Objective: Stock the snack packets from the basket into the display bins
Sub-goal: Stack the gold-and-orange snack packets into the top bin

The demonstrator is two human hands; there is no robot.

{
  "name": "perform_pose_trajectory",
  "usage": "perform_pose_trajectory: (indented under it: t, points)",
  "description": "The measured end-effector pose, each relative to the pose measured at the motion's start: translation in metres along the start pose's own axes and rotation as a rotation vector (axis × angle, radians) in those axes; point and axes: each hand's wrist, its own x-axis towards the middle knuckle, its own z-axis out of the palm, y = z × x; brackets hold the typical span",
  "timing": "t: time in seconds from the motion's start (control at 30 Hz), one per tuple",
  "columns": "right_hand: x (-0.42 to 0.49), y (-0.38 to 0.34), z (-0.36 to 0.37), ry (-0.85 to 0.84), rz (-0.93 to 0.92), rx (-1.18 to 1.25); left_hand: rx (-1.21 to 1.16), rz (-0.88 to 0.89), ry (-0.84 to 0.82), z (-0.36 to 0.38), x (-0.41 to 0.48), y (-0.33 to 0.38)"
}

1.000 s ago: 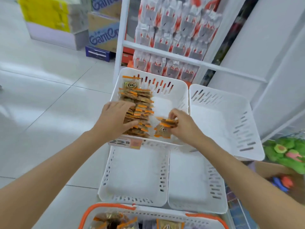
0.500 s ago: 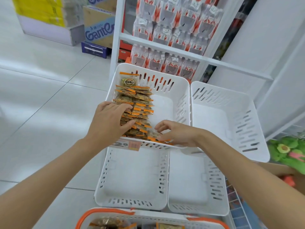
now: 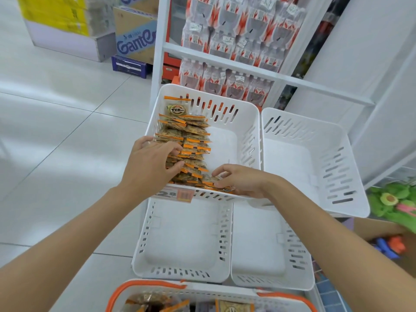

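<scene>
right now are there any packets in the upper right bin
No, the upper right bin shows only its bare white floor.

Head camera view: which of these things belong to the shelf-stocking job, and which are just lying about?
Part of the job: snack packets; filled bin; empty bins; basket; left hand and right hand, both on the packets.

Just lying about: cardboard boxes; blue crate; bottled drinks; green toy.

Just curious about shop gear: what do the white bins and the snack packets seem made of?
Display bins: likely moulded plastic, smooth white, with slotted walls. Snack packets: apparently thin glossy film, clear with orange strips; contents show through.
</scene>
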Motion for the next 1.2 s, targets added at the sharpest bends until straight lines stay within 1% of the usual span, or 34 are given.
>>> perform_pose_trajectory:
  t: [0.07, 0.13, 0.27, 0.33, 0.4, 0.43, 0.5, 0.63, 0.7, 0.73, 0.77, 0.83, 0.9, 0.97, 1.0, 1.07, 1.1, 1.13, 1.17, 1.2]
  points:
    - [-0.004, 0.000, 0.004, 0.113, -0.085, -0.066, -0.029, -0.025, -0.018, -0.005, 0.001, 0.004]
    - [-0.013, 0.002, 0.009, 0.272, -0.217, -0.080, -0.095, -0.052, -0.034, -0.010, -0.001, 0.015]
    - [-0.048, 0.014, 0.034, 0.546, -0.483, -0.002, -0.362, -0.128, -0.099, -0.025, -0.023, 0.049]
    - [-0.071, 0.027, 0.052, 0.646, -0.560, 0.025, -0.447, -0.175, -0.146, -0.032, -0.045, 0.066]
    - [-0.091, 0.050, 0.073, 0.692, -0.570, 0.048, -0.501, -0.214, -0.191, -0.034, -0.075, 0.078]
    - [-0.099, 0.066, 0.084, 0.680, -0.547, 0.044, -0.517, -0.234, -0.220, -0.034, -0.093, 0.083]
    - [-0.115, 0.106, 0.107, 0.588, -0.445, -0.012, -0.550, -0.285, -0.298, -0.032, -0.134, 0.090]
    - [-0.134, 0.197, 0.153, 0.286, -0.225, -0.253, -0.613, -0.440, -0.448, -0.025, -0.208, 0.100]
    - [-0.129, 0.229, 0.174, 0.178, -0.129, -0.275, -0.634, -0.535, -0.484, -0.021, -0.237, 0.103]
    - [-0.123, 0.239, 0.184, 0.152, -0.107, -0.255, -0.656, -0.575, -0.478, -0.018, -0.249, 0.102]
    - [-0.115, 0.246, 0.191, 0.144, -0.101, -0.258, -0.708, -0.613, -0.461, -0.016, -0.259, 0.102]
    - [-0.096, 0.258, 0.202, 0.168, -0.102, -0.373, -0.785, -0.652, -0.431, -0.013, -0.275, 0.102]
    - [-0.084, 0.268, 0.211, 0.215, -0.087, -0.524, -0.775, -0.640, -0.454, -0.010, -0.289, 0.101]
    - [-0.084, 0.270, 0.216, 0.325, -0.107, -0.584, -0.737, -0.661, -0.480, -0.010, -0.300, 0.098]
    - [-0.086, 0.269, 0.217, 0.371, -0.142, -0.551, -0.707, -0.644, -0.478, -0.012, -0.303, 0.098]
    - [-0.095, 0.252, 0.217, 0.450, -0.234, -0.357, -0.687, -0.609, -0.493, -0.017, -0.306, 0.100]
    - [-0.104, 0.235, 0.218, 0.474, -0.283, -0.237, -0.726, -0.610, -0.526, -0.020, -0.305, 0.105]
    - [-0.115, 0.216, 0.220, 0.477, -0.331, -0.145, -0.811, -0.657, -0.572, -0.020, -0.303, 0.108]
    - [-0.127, 0.196, 0.222, 0.430, -0.379, -0.071, -0.945, -0.734, -0.626, -0.024, -0.299, 0.116]
    - [-0.139, 0.177, 0.226, 0.317, -0.412, 0.034, -1.068, -0.829, -0.665, -0.026, -0.296, 0.121]
